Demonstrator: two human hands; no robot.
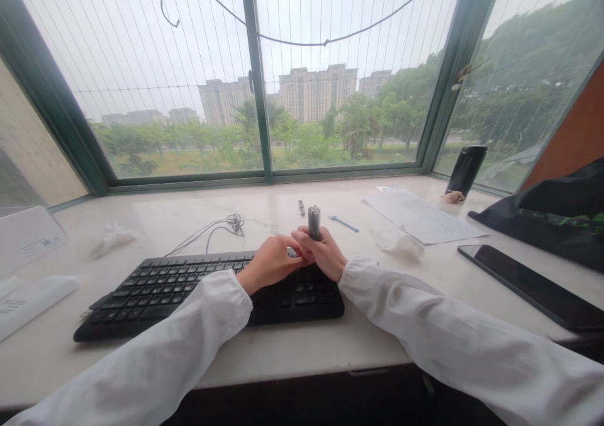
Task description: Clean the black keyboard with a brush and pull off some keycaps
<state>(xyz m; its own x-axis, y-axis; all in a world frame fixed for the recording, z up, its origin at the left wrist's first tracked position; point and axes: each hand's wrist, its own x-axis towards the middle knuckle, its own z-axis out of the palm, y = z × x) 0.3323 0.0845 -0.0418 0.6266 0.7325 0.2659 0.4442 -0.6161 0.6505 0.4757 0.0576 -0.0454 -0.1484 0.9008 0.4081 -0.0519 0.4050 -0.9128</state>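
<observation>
My right hand is wrapped round a grey, metallic-looking cylinder, held upright with a notched top end above the fingers. Its lower part is hidden in the grip. My left hand is closed against the right one, fingertips meeting it. A small shiny, rounded piece shows at the left thumb and fingers; its kind is unclear. Both hands are above the right part of a black keyboard. Beyond them lie a few small grey pieces and a thin blue stick-like tool.
A coiled cable lies behind the keyboard. To the right are crumpled clear plastic, a paper sheet, a phone, a black bag and a dark cylinder. A white box stands left, before the window.
</observation>
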